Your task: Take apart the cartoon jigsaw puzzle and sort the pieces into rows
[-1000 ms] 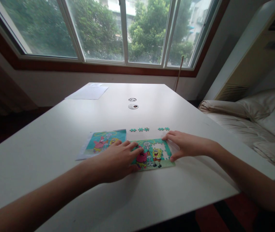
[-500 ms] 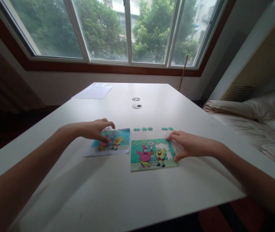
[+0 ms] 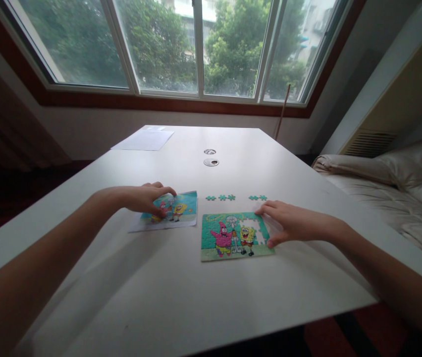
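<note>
My left hand (image 3: 150,201) rests over a printed picture sheet (image 3: 186,208) of cartoon figures, its thumb on the print and its fingers apart, hiding the sheet's upper left part. To the right lies a jigsaw puzzle (image 3: 223,238) with the same figures. A white gap shows in the puzzle's upper right area. At its right edge is my right hand (image 3: 283,220), open, with the fingertips by the upper corner and the thumb lower down, both touching or very near the edge. Several loose green puzzle pieces (image 3: 227,197) lie in a row beyond the puzzle, two of them further right.
Everything lies on a white table (image 3: 151,292). White paper (image 3: 143,140) lies at its far left corner. Two round fittings (image 3: 211,162) are set in the tabletop's far middle. Beyond are a window and a thin stick (image 3: 282,111); a pale padded seat (image 3: 367,188) stands right.
The picture sheet has slid slightly away from me and a little left, under my left hand. My right hand and the puzzle have hardly moved.
</note>
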Available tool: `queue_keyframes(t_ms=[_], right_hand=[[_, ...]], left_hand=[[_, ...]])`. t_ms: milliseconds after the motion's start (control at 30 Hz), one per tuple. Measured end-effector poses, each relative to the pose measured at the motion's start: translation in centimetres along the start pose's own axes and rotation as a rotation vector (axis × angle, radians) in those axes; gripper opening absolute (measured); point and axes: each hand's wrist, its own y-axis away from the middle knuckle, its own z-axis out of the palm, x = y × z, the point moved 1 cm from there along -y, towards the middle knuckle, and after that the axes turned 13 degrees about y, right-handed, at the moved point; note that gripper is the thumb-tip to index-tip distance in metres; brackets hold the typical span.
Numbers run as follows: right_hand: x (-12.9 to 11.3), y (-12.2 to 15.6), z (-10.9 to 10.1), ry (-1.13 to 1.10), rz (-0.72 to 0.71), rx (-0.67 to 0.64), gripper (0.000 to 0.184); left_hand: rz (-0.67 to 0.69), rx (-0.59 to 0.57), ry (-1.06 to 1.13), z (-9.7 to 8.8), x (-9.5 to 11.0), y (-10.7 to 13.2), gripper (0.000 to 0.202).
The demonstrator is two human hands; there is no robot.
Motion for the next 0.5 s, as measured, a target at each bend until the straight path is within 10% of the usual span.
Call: queue_keyframes(t_ms=[500], right_hand=[[1.1, 0.5, 0.2, -0.005, -0.014, 0.007, 0.081]], left_hand=[[0.165, 0.023, -0.156, 3.7, 9.2, 2.3, 0.067]])
